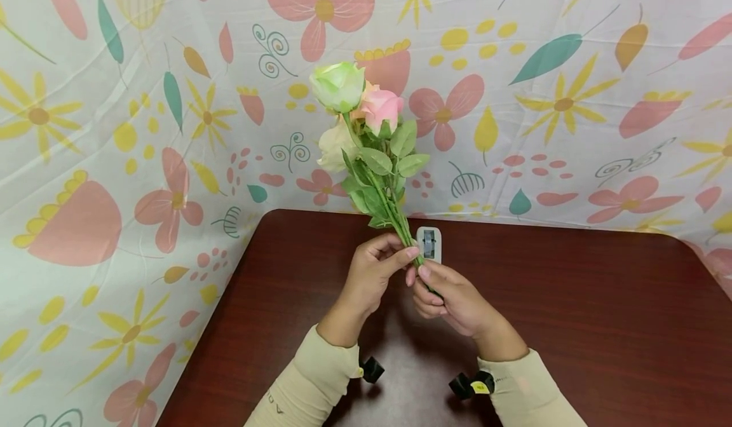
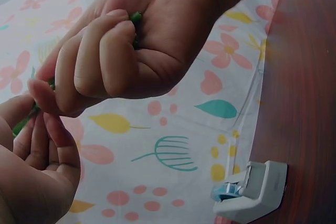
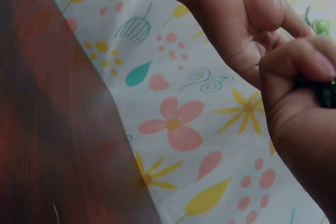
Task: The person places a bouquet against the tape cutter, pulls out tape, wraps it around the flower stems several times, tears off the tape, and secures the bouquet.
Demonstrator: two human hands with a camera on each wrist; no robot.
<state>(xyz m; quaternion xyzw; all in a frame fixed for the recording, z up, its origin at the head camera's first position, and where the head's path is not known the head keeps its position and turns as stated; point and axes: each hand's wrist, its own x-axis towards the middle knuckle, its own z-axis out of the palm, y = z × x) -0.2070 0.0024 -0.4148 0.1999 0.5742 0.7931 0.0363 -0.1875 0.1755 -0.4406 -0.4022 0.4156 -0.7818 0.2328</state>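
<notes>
A small bunch of artificial-looking roses is held up at a tilt over the table, blossoms toward the back wall. It has a pale green rose (image 1: 338, 87), a pink rose (image 1: 382, 110) and a cream rose (image 1: 335, 147), with leafy green stems (image 1: 393, 214) gathered together. My left hand (image 1: 368, 274) pinches the stems between thumb and fingers. Just below it, my right hand (image 1: 460, 300) grips the lower ends, fingers curled round them. In the left wrist view, green stem ends (image 2: 136, 17) poke out of the right hand (image 2: 121, 51). The left hand (image 2: 42, 166) sits close beside it.
Behind the hands, a white tape dispenser (image 1: 429, 244) stands on the dark red-brown table (image 1: 572, 300); in the left wrist view the dispenser (image 2: 254, 192) shows a blue roll. A flower-printed cloth (image 1: 492, 115) hangs along the table's back and left. Black wrist cameras are strapped to both sleeves.
</notes>
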